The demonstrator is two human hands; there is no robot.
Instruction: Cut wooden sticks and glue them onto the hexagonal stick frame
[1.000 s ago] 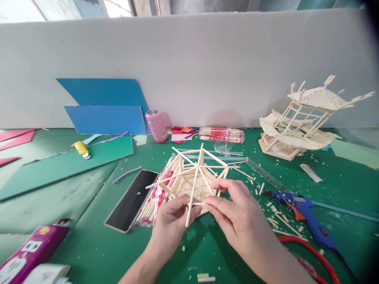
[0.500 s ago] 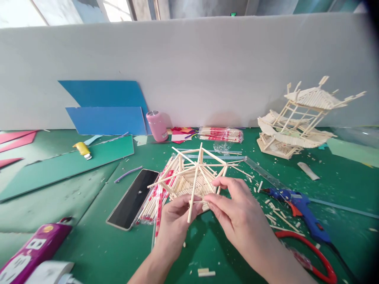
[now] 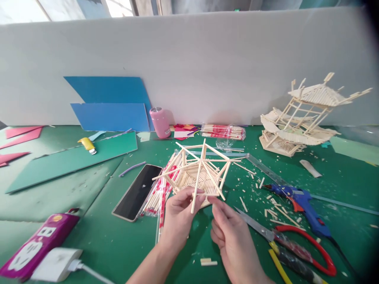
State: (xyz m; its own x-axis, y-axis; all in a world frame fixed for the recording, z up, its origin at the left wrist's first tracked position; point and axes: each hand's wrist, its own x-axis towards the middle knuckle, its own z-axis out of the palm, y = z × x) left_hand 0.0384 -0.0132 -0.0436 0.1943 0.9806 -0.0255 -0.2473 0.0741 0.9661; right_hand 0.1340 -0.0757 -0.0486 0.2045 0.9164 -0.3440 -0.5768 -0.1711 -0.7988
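Stick frame (image 3: 199, 175) at frame center on the green mat (image 3: 97, 236). Left hand (image 3: 179, 215) pinches its near edge. Right hand (image 3: 229, 232) just below-right, fingers loosely curled, holding nothing. Scissors (image 3: 293, 246) lower right.

A long pale grey partition (image 3: 225, 67) runs across the back of the table (image 3: 74, 232) — its top covered in green mats. Above the partition, bright windows (image 3: 59, 6) show — daylight falls evenly on everything.
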